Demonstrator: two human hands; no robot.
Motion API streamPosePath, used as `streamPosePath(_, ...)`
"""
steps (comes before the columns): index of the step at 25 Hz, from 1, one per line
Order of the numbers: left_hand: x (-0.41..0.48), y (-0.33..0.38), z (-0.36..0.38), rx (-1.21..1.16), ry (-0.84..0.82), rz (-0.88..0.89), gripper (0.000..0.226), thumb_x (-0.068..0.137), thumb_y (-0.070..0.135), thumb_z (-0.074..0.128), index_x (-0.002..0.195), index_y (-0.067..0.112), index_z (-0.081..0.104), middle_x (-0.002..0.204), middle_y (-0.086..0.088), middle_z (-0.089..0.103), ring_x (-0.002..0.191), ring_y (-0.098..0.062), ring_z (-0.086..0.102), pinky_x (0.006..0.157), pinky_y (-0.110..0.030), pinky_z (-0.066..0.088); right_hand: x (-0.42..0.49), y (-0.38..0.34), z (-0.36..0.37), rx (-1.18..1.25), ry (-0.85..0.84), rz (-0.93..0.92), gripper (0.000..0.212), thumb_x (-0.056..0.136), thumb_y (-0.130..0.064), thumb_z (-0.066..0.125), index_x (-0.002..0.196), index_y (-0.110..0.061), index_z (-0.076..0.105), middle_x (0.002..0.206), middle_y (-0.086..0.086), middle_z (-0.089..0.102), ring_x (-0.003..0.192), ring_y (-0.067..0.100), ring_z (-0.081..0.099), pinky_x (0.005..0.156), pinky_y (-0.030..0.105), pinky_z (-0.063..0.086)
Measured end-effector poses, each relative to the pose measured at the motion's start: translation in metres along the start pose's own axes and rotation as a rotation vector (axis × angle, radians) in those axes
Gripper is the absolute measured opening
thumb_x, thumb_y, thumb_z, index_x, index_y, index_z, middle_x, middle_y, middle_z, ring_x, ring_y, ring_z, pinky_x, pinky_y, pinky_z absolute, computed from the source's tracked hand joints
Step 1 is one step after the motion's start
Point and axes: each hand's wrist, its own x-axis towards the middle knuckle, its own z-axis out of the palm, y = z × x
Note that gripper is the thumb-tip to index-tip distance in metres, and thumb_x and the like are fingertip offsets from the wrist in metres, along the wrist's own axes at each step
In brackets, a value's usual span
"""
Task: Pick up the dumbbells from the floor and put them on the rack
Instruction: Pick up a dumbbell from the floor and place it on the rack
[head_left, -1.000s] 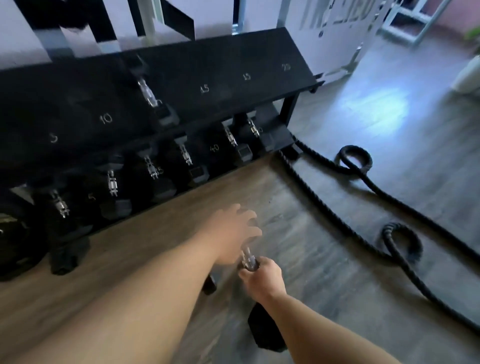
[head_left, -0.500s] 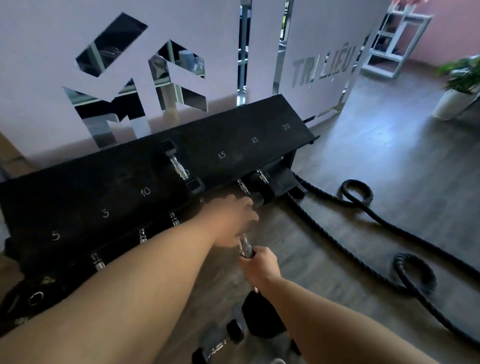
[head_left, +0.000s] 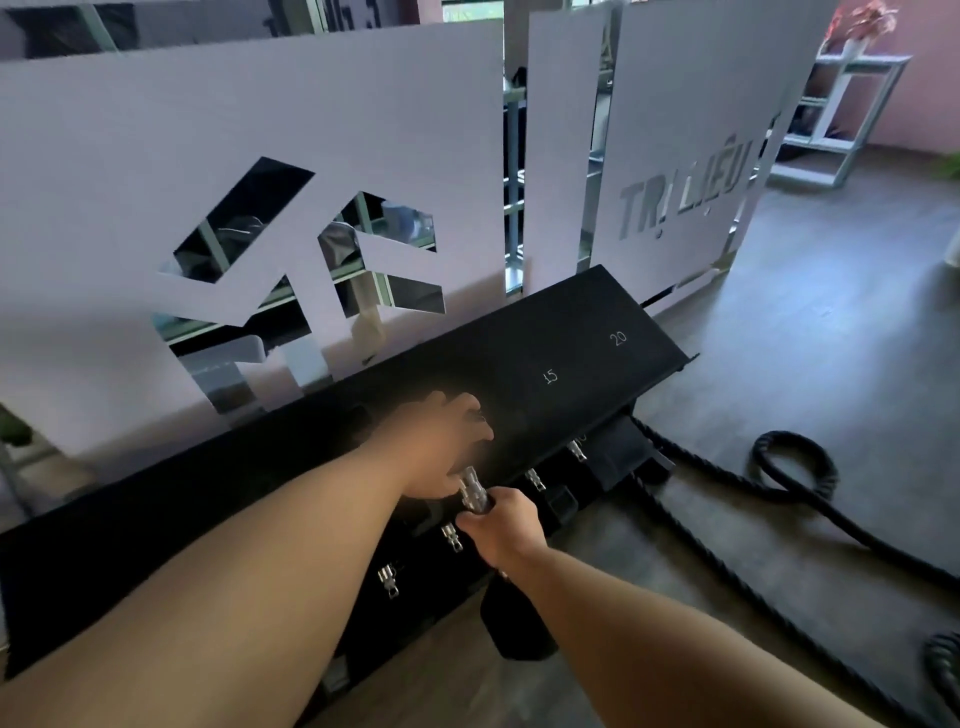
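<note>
Both hands hold one black dumbbell by its chrome handle (head_left: 471, 491), lifted off the floor in front of the rack. My left hand (head_left: 441, 447) grips the far end of the handle and covers that end's weight. My right hand (head_left: 501, 525) grips the near end, and the black hex head (head_left: 517, 623) hangs below my wrist. The black rack (head_left: 571, 332) runs from lower left to upper right, its sloped top shelf marked 15 and 20. Other dumbbells (head_left: 535, 480) sit on the lower shelf, chrome handles showing.
A thick black battle rope (head_left: 795, 462) loops over the wood floor to the right of the rack. A white cut-out panel wall (head_left: 363, 130) stands right behind the rack. A white shelf unit (head_left: 841, 114) stands at the far right.
Both hands have raised the dumbbell from floor level up toward the rack's top shelf. My view has tilted upward, so more of the wall shows and the floor dumbbells are out of sight.
</note>
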Motion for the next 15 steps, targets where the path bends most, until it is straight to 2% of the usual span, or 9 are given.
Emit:
streamPosePath(2,0.025,-0.031,-0.006,-0.008,0.006,-0.005,0.068,0.088,0.048,0.066,0.150,0.038,0.039,0.158,-0.001,0.025,0.128,-0.031,0.043,0.090,-0.044,0.053,0.034,-0.025,-0.001,-0.007,0.009,-0.008,0.015,0.081,-0.027,0.075,0.083,-0.017,0.063,0.076,0.000,0.064,0.056,0.011,0.057,0.041,0.021,0.037)
streamPosePath(6,0.071,-0.086,0.000,0.006,0.019,0.021,0.069,0.088,0.047,0.066,0.151,0.038,0.038,0.159,-0.001,0.025,0.131,-0.031,0.043,0.091,-0.045,0.053,0.096,-0.056,0.008,0.012,0.013,0.005,0.018,0.079,-0.027,0.075,0.082,-0.014,0.064,0.074,0.004,0.065,0.058,0.018,0.061,0.051,0.028,0.047)
streamPosePath(9,0.119,-0.133,0.017,-0.026,0.010,0.043,0.072,0.089,0.049,0.066,0.153,0.041,0.035,0.161,0.000,0.024,0.135,-0.030,0.041,0.095,-0.045,0.051,0.154,-0.076,0.021,0.007,0.012,0.023,0.018,0.081,-0.028,0.074,0.079,-0.017,0.060,0.079,0.004,0.066,0.058,0.017,0.061,0.050,0.026,0.047)
streamPosePath(11,0.158,-0.160,0.031,-0.043,-0.007,0.040,0.086,0.086,0.050,0.070,0.158,0.040,0.024,0.162,-0.002,0.020,0.139,-0.030,0.037,0.102,-0.047,0.048,0.196,-0.081,0.029,0.029,0.020,0.037,0.017,0.083,-0.026,0.073,0.080,-0.019,0.059,0.081,0.004,0.065,0.058,0.016,0.060,0.048,0.025,0.045)
streamPosePath(13,0.186,-0.176,0.047,-0.136,-0.013,-0.035,0.113,0.080,0.049,0.078,0.163,0.030,0.004,0.163,-0.006,0.017,0.144,-0.030,0.033,0.108,-0.046,0.044,0.229,-0.081,0.035,0.029,0.017,0.064,0.015,0.084,-0.024,0.072,0.080,-0.020,0.059,0.078,0.003,0.064,0.055,0.013,0.059,0.046,0.024,0.045)
streamPosePath(15,0.217,-0.191,0.066,-0.234,-0.027,-0.114,0.131,0.074,0.049,0.085,0.163,0.020,-0.007,0.164,-0.010,0.023,0.147,-0.029,0.031,0.112,-0.045,0.039,0.266,-0.078,0.042,0.037,0.010,0.088,0.013,0.083,-0.024,0.073,0.080,-0.020,0.061,0.074,0.001,0.064,0.053,0.012,0.059,0.048,0.024,0.047)
